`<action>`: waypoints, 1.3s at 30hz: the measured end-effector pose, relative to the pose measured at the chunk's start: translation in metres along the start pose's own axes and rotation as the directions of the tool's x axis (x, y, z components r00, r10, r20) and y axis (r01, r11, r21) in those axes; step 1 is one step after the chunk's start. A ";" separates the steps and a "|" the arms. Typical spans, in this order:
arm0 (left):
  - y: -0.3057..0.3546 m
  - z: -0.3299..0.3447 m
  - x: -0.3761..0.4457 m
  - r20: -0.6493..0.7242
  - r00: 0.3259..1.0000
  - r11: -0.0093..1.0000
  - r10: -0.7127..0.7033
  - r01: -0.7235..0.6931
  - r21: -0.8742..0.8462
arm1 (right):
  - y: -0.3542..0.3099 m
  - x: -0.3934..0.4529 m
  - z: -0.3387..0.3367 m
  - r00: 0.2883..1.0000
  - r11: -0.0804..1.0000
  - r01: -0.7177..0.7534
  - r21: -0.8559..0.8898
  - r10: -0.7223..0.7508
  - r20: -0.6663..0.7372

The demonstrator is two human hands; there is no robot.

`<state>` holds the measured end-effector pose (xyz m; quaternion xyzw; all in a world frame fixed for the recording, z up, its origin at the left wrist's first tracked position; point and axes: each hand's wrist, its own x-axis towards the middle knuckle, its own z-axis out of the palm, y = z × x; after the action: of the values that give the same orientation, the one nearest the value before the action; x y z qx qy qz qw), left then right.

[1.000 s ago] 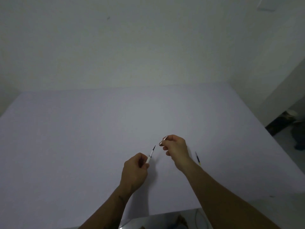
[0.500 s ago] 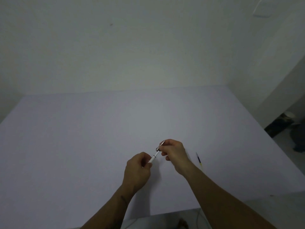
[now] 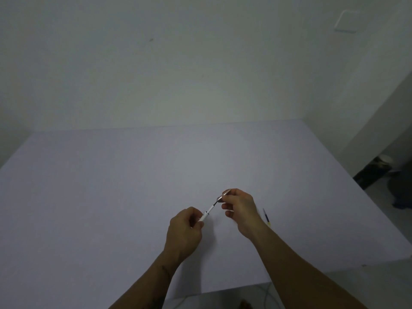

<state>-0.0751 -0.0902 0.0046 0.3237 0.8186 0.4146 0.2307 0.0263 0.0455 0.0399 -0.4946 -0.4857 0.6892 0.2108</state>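
My left hand (image 3: 184, 233) grips the lower end of a thin white pen (image 3: 207, 214) with a dark tip, tilted up to the right above the table (image 3: 111, 197). My right hand (image 3: 239, 208) pinches a small silvery cap (image 3: 223, 195) between thumb and fingers. The cap's open end meets the pen's dark tip. Both hands hover near the table's front middle.
A second thin pen (image 3: 266, 217), dark with a yellow end, lies on the table just right of my right wrist. White walls close the back and right. Dark objects (image 3: 374, 172) sit on the floor past the table's right edge. A cable (image 3: 267, 295) runs below the front edge.
My hands came together: the cap in my right hand moved left and down onto the pen's tip, which earlier stood apart from it.
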 end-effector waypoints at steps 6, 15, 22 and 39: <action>0.002 0.003 0.000 -0.004 1.000 1.000 0.002 -0.002 -0.007 | 0.005 -0.003 0.002 1.000 0.998 0.000 -0.069 0.001 0.021; 0.007 0.004 0.001 -0.019 1.000 1.000 0.023 -0.023 0.003 | 0.006 -0.010 0.002 0.996 0.987 0.057 -0.150 -0.047 0.074; 0.011 0.003 0.000 -0.024 0.997 0.996 0.077 -0.076 0.039 | 0.008 -0.012 0.002 0.991 0.954 0.089 -0.287 -0.056 0.120; 0.002 -0.008 -0.004 0.031 0.995 0.980 0.093 -0.097 0.171 | 0.015 -0.016 -0.017 0.977 0.849 0.168 -0.501 -0.074 0.202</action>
<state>-0.0769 -0.0965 0.0115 0.3859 0.8324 0.3489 0.1910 0.0512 0.0346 0.0332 -0.4389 -0.6990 0.5602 0.0703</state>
